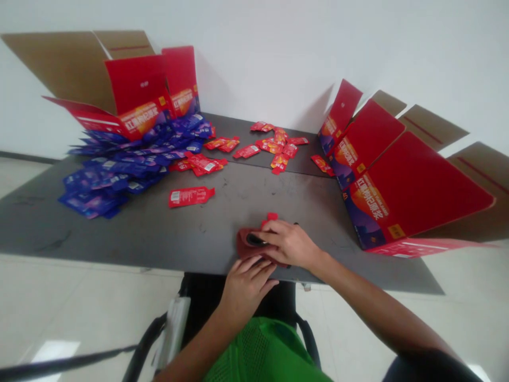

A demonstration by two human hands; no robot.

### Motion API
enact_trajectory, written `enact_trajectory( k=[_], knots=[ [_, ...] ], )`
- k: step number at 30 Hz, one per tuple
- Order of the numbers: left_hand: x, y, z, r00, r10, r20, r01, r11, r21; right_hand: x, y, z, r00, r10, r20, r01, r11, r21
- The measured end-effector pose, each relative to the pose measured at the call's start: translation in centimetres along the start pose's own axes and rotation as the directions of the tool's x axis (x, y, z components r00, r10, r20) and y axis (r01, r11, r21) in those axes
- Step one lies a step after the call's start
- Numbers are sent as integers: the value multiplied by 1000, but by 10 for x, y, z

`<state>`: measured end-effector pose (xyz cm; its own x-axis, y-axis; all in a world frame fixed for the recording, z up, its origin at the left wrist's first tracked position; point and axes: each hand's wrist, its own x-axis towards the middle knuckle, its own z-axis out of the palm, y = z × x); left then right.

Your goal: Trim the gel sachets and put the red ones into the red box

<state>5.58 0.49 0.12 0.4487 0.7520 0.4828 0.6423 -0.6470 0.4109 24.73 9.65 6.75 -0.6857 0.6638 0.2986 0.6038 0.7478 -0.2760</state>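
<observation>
- While spread flat, the right hand (287,244) presses on a dark red pouch (246,245).
- Left hand (246,286), fingers spread, touches the pouch's lower edge on the grey table (191,239).

Gap between lone red sachet (191,197), flattened carton (413,191); blue sachet heap (107,178) blocks left.

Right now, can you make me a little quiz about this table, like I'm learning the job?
1. Which hand lies on top of the dark red thing?
2. True or false: the blue sachets are heaped on the left side of the table.
3. What colour is the sachet lying alone between that heap and the hands?

Key: 1. The right hand. 2. True. 3. Red.
</observation>
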Motion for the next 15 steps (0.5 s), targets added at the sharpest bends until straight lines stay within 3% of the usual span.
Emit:
enact_trajectory(
  k=[3,7,10,13,15],
  knots=[
    [1,0,0,1000,-5,9,5,1000,-9,4,26,8,999,50,3,-49,998,-31],
    [2,1,-3,1000,-2,8,2,1000,-20,18,55,-6,978,154,-143,-169,980,-103],
    [1,1,-2,1000,-13,16,13,1000,-19,14,33,-12,975,125,-185,-131,991,-20],
    [0,1,-1,1000,-20,11,20,1000,-17,1,6,-1,998,31,-54,-30,999,22],
    [0,1,-1,1000,-25,7,25,999,-20,-1,8,10,1000,7,-3,-7,999,33]
  ],
)
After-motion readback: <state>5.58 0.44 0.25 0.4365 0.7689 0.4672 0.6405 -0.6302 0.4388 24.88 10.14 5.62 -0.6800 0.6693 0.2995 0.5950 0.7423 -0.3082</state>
